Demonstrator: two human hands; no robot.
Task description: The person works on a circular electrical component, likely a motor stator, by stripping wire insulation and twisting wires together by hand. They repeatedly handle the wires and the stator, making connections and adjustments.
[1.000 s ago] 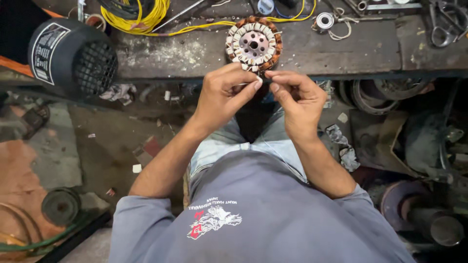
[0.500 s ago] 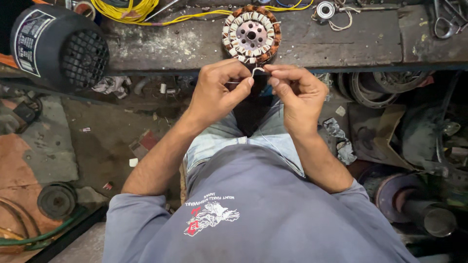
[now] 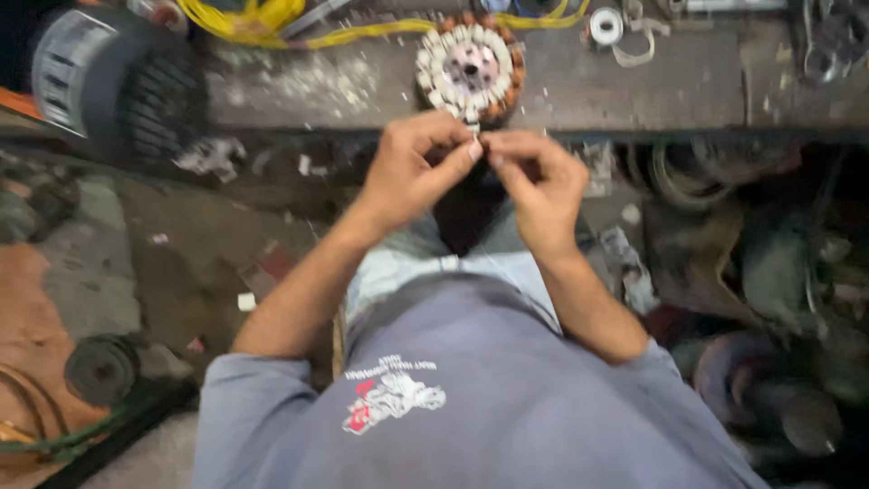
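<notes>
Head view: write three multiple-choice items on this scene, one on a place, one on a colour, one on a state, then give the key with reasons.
1. Where does the stator lie?
A. on the bench, just beyond the hands
B. on the floor by the left elbow
C. in the person's lap

2. What colour are the wires at the bench's far edge?
A. blue
B. yellow
C. white

3. How do the hands stand?
A. spread wide apart
B. flat on the bench
C. fingertips pinched together

Key:
1 A, the round stator rests on the bench past the fingertips.
2 B, the bundle is plainly yellow.
3 C, the left hand and right hand meet at the fingertips below the stator; what they pinch is too small and blurred to tell.
</notes>
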